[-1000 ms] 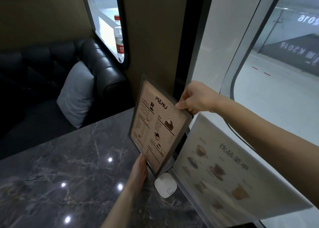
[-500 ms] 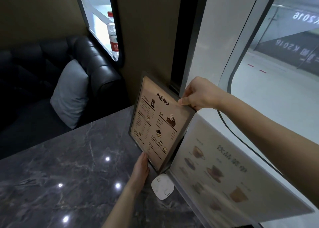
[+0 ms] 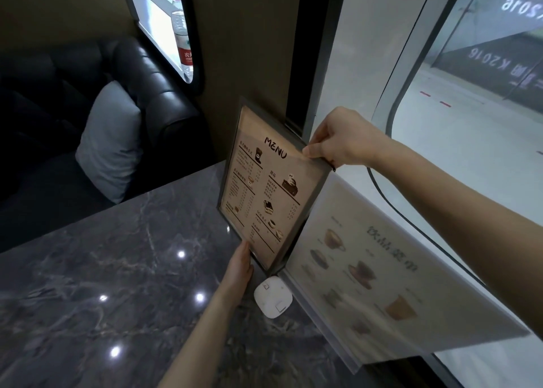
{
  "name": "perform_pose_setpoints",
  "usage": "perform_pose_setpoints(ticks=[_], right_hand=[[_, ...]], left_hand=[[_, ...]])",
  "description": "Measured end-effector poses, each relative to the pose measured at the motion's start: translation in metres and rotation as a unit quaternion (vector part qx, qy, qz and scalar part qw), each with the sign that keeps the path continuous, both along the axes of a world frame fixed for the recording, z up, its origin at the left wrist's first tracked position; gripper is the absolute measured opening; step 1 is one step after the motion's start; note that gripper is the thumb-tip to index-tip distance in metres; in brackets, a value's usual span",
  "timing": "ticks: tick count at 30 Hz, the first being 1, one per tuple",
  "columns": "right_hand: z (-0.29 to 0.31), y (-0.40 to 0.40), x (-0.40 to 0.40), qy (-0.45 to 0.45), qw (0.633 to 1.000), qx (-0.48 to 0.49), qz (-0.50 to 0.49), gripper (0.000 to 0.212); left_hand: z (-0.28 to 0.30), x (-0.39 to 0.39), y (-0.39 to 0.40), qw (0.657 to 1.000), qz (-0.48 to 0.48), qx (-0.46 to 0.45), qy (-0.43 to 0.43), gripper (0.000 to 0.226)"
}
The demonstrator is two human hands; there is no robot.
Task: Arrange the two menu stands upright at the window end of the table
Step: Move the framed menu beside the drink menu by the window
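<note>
Right hand (image 3: 342, 140) pinched the top right corner of the brown menu stand (image 3: 264, 190), thumb on the printed face and fingers behind the frame. Left hand (image 3: 239, 265) lay flat and open against the stand's lower edge, fingertips touching the frame, steadying rather than clasping.

Brown stand stood roughly upright at the window end of the marble table (image 3: 117, 284), its back close to the wall post; whether its base sat fully on the tabletop could not be told, since the left hand covered that edge.

White menu stand (image 3: 379, 273) was just beside it on the right, along the window (image 3: 440, 158), face slanted back; print blurred. Whether it was standing freely or leaning on the sill could not be told.

Judgement: both stands already at the window end; the brown one looked nearly placed but not released. Left to do: let go of it, confirm it stands alone, possibly square up the white one.

Surroundings: small white puck-like device (image 3: 273, 298) on the table just in front of the stands' bases, close enough to foul any sliding. Black sofa (image 3: 152, 93) with grey cushion (image 3: 113, 140) beyond the table; water bottle (image 3: 182, 35) on a far ledge, well apart.
</note>
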State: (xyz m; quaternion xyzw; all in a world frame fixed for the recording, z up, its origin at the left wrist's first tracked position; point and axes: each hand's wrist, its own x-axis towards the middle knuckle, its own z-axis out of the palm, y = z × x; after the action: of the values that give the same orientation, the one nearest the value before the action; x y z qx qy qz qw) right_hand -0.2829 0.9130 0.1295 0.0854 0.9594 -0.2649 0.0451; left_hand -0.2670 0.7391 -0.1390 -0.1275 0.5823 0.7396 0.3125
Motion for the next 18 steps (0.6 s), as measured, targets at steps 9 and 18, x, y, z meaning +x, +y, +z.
perform_pose_setpoints(ticks=[9, 18], right_hand=[[0.0, -0.002, 0.003, -0.007, 1.0, -0.003, -0.004, 0.029], [-0.001, -0.003, 0.005, 0.001, 1.0, 0.01, 0.01, 0.029]], left_hand=[[0.013, 0.005, -0.002, 0.999, -0.02, -0.027, 0.008, 0.044], [0.01, 0.014, -0.004, 0.997, -0.056, -0.053, 0.018, 0.049]])
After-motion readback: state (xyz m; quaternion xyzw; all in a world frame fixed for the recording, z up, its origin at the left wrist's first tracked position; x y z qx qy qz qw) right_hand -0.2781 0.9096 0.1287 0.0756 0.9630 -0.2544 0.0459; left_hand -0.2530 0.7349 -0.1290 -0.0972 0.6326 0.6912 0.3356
